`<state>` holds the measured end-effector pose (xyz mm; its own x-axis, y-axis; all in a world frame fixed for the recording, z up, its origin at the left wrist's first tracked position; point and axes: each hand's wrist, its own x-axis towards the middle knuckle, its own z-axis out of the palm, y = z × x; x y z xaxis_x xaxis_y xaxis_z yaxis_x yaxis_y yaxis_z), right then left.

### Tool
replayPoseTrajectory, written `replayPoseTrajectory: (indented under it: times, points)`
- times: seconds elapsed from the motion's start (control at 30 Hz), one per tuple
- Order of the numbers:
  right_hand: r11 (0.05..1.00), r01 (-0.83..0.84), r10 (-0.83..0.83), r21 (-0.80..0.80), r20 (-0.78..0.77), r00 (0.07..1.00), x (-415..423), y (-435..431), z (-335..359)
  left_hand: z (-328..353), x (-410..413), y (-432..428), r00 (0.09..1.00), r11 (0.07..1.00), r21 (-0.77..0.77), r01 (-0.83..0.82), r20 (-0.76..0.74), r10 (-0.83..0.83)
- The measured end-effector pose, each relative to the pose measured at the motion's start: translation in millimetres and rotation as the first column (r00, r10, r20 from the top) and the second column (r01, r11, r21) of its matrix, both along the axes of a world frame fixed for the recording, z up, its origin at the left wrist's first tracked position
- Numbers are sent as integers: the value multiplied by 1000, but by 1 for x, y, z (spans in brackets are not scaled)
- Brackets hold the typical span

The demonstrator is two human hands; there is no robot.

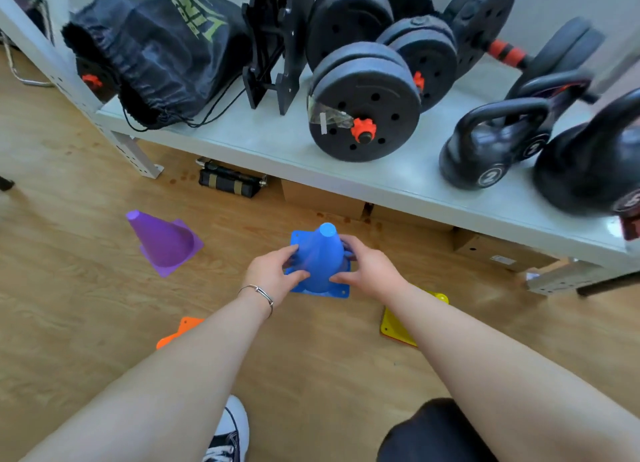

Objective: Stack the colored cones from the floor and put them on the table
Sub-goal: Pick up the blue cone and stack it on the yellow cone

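A blue cone (320, 257) stands upright on the wooden floor in the middle of the view. My left hand (273, 276) grips its left side and my right hand (369, 269) grips its right side, fingers wrapped around the cone's body. A purple cone (162, 241) stands on the floor to the left, apart from my hands. An orange cone (180, 331) is mostly hidden under my left forearm. A yellow cone (398, 326) is partly hidden behind my right forearm. The grey table (277, 139) runs across the back.
On the table lie a black drawstring bag (156, 53), a black folded frame (277, 42), dumbbell plates (363, 108) and kettlebells (491, 143). Cardboard boxes (498, 253) and a black strapped bundle (230, 181) sit under it. My shoe (230, 430) is near the bottom edge.
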<state>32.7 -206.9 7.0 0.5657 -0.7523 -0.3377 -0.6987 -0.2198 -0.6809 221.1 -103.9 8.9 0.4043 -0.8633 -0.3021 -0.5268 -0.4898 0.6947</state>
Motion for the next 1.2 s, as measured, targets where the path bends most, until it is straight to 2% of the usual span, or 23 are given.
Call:
replayPoseTrajectory:
  times: [0.27,0.5,0.77,1.03,1.2]
  points:
    - [996,58,-60,-67,-30,998,-92,-15,65,58,-72,-30,987,986,-74,150,-54,-154]
    - [986,151,-156,-66,-78,985,-161,-13,77,70,-134,-49,955,954,-81,290,-42,-294]
    - [953,301,-296,27,-122,947,-205,5,28,27,-179,-62,890,888,59,455,-26,-455]
    - [950,309,-292,47,-220,931,-212,3,-38,-44,-202,-65,916,909,129,397,-114,-384]
    - [955,280,-248,93,-263,932,-211,3,-67,-71,-202,-67,906,882,208,422,-134,-402]
